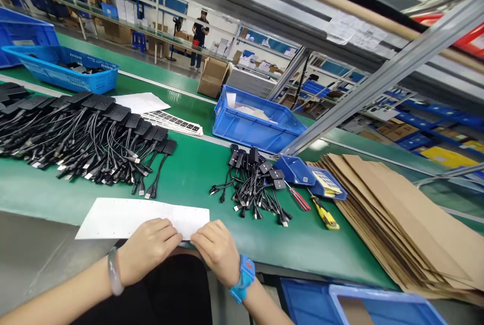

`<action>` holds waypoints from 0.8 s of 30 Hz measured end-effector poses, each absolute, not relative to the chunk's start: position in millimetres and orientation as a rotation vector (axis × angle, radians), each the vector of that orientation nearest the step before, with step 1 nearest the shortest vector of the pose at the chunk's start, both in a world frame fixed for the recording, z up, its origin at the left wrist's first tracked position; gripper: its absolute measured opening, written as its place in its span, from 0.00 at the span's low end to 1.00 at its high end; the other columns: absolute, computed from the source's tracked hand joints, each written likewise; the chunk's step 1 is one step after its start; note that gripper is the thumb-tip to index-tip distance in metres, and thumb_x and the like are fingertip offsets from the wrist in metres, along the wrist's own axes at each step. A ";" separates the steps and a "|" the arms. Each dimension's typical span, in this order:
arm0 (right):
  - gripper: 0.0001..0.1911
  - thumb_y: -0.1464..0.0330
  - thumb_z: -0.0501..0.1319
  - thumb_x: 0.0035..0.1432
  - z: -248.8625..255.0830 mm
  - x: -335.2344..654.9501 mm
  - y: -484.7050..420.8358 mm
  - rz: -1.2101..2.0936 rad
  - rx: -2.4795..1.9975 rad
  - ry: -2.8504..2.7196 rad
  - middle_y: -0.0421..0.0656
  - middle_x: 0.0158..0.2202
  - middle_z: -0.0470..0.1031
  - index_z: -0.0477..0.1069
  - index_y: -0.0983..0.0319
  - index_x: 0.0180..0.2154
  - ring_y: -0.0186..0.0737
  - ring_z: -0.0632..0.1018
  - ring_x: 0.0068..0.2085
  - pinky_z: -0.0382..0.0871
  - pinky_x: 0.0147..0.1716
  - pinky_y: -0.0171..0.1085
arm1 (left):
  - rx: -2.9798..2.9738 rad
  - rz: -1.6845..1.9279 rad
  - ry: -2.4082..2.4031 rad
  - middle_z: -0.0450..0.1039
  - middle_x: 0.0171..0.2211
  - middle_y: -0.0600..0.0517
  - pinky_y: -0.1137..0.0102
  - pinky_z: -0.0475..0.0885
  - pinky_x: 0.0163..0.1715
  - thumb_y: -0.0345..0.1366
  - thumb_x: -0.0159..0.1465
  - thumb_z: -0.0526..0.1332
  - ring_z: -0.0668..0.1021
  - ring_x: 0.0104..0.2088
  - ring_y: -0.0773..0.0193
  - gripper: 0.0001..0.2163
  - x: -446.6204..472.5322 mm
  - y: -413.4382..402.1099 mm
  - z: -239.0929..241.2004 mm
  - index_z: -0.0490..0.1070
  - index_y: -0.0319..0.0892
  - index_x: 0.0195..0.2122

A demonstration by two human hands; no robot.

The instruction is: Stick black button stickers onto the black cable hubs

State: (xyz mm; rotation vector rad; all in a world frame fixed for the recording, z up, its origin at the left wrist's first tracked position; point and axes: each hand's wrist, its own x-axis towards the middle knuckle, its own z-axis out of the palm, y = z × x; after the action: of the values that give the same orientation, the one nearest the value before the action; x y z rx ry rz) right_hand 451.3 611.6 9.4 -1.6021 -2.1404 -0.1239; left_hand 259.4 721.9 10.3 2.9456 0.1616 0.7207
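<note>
Both hands pinch the near edge of a white paper sheet (139,215) that reaches over the front edge of the green bench. My left hand (153,244), with a pale bangle on its wrist, closes its fingers on that edge. Close beside it, my right hand (215,247), with a blue watch, grips the sheet's right end. The sheet's underside is hidden. Beyond the paper lies a long row of black adapters with short cables (102,133). A smaller heap of black cabled adapters (255,179) sits to the right, past my right hand.
Strips of black labels (177,123) lie behind the adapters. A blue basket (68,70) and a blue bin (257,118) stand farther back. Right of the heap are red-handled tools (300,199), a yellow cutter (325,213) and stacked cardboard (401,214). A person (199,38) stands far behind.
</note>
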 end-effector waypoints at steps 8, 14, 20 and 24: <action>0.10 0.75 0.54 0.65 19.6 455.7 622.9 0.559 -1.810 -1.958 0.37 0.28 0.76 0.69 0.59 0.32 0.34 0.75 0.31 0.62 0.34 0.34 | 2.547 0.259 0.486 0.77 0.29 0.51 0.70 0.66 0.33 0.28 0.66 0.55 0.78 0.31 0.61 0.09 268.5 734.9 14.4 0.75 0.42 0.34; 0.04 0.73 0.61 0.61 31.3 466.9 630.8 0.766 -1.697 -1.983 0.39 0.34 0.76 0.72 0.59 0.34 0.36 0.75 0.37 0.65 0.37 0.32 | 2.318 0.046 0.573 0.78 0.27 0.54 0.71 0.64 0.32 0.25 0.59 0.56 0.78 0.30 0.62 0.11 280.1 748.6 34.3 0.78 0.43 0.31; 0.07 0.76 0.59 0.61 38.3 463.0 629.7 0.672 -1.898 -2.095 0.40 0.30 0.75 0.70 0.61 0.30 0.37 0.74 0.33 0.61 0.34 0.34 | 2.406 0.025 0.549 0.77 0.29 0.53 0.70 0.63 0.33 0.25 0.62 0.55 0.78 0.32 0.61 0.10 280.2 742.3 36.8 0.76 0.42 0.33; 0.08 0.75 0.57 0.62 40.6 463.2 637.6 0.678 -1.941 -2.144 0.40 0.29 0.75 0.70 0.61 0.31 0.37 0.73 0.31 0.57 0.31 0.34 | 2.682 0.039 0.549 0.75 0.30 0.47 0.67 0.63 0.31 0.31 0.68 0.52 0.76 0.33 0.55 0.11 282.1 734.5 26.8 0.72 0.39 0.32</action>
State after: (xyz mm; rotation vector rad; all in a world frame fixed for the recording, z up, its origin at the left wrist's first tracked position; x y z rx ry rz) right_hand 463.2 637.6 40.6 -1.9408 -2.1445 0.6776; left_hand 282.1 734.5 26.8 2.6822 0.5492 0.0386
